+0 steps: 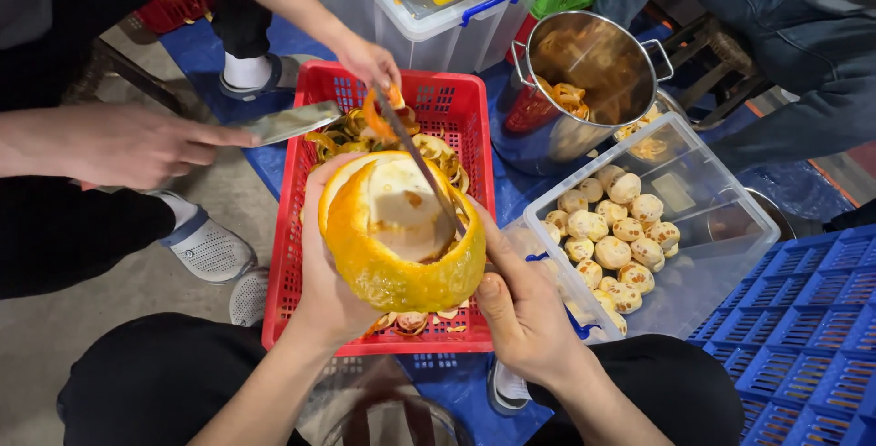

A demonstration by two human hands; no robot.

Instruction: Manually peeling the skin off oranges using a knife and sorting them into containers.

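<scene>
hollowed orange fruit rind (392, 254) held over red basket (456, 126), cupped underneath by left hand (328, 272). right hand (525, 309) closed on thin blade (415, 158) reaching into rind's open top. peeled fruit pieces (616, 236) in clear tub (730, 254) just right, steel pot (593, 72) behind.

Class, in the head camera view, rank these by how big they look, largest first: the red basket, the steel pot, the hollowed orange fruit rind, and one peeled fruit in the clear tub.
1. Red basket
2. Steel pot and hollowed orange fruit rind: they look alike, and the rind is nearer the camera, so unranked.
3. Peeled fruit in the clear tub
</scene>
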